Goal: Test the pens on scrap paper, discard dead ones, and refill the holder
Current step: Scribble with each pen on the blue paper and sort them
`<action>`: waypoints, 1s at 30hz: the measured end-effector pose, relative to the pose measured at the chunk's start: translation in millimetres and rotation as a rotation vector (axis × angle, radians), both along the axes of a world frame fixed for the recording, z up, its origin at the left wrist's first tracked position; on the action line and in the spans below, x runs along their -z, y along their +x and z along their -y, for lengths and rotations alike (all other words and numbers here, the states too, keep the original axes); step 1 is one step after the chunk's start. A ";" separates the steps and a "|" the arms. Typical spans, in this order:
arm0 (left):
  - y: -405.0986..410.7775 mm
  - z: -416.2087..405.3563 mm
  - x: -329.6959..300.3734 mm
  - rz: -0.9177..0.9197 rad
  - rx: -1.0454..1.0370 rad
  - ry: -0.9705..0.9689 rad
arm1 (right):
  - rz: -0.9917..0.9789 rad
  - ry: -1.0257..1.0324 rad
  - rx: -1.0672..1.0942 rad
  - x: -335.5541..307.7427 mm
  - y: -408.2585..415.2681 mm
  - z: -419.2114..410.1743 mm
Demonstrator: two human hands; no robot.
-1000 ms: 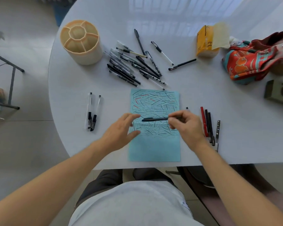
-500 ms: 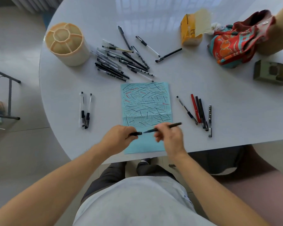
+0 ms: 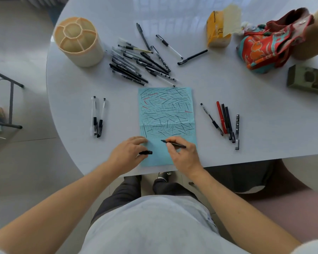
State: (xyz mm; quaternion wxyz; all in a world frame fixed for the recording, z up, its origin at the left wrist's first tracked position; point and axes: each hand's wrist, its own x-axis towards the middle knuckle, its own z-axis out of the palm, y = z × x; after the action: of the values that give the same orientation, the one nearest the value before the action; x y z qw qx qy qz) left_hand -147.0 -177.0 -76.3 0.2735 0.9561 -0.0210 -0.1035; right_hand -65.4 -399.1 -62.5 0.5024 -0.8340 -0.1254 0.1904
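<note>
Blue scrap paper [image 3: 166,116] lies at the near edge of the tabletop [image 3: 255,125], its lower end under both hands so it stays put for testing. Right hand [image 3: 183,153] pinches an uncapped black pen [image 3: 173,143] in a writing grip, tip aimed at the bare lower strip of the sheet, probably because the upper part is already packed with strokes. Cannot tell if the tip touches. Left hand [image 3: 127,153] has fingers curled round the black cap [image 3: 145,152], fingertips resting on the paper's left edge; likely kept ready for recapping.

Two clear pens [image 3: 97,118] sit apart to the left of the sheet, five pens [image 3: 224,121] incl. one red to the right: looks like sorted groups, which is good and which dead not readable. Past the sheet's far edge, an untidy pile of pens [image 3: 139,61], likely untested, with three strays beside it. Beige holder [image 3: 78,41] stands near the far left edge, compartments look empty, so refilling not started.

Far right: yellow carton [image 3: 217,32], patterned cloth bag [image 3: 268,44], green box [image 3: 308,79] cut by the frame. Print on pens too small to read. No bin visible for discards.
</note>
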 end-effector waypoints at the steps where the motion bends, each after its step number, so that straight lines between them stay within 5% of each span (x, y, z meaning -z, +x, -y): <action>1: -1.0 0.4 -0.1 -0.007 -0.003 -0.005 | 0.055 -0.024 -0.045 1.3 -1.9 -5.6; 5: -3.2 0.1 -3.0 -0.040 0.011 -0.024 | 0.171 -0.088 -0.126 7.3 -4.4 -15.6; 10: -2.3 -1.2 -3.9 -0.061 0.004 -0.033 | 0.172 -0.155 0.046 11.4 6.4 -8.7; 14: -0.7 -1.7 -4.8 -0.040 -0.016 -0.039 | 0.083 -0.118 0.082 8.1 15.1 0.7; 21: 8.1 3.4 -8.9 -0.038 -0.122 -0.072 | -0.302 0.258 0.204 -15.3 8.4 -8.4; 30: 22.1 19.1 -30.2 -0.124 -0.147 -0.130 | -0.407 0.269 0.137 -18.4 3.2 -14.4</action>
State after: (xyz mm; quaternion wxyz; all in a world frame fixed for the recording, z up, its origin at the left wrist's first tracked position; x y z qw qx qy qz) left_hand -124.8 -196.1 -46.1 0.3424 0.9271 0.0595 -0.1405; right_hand -62.2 -384.7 -44.1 0.6355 -0.7107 0.0112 0.3016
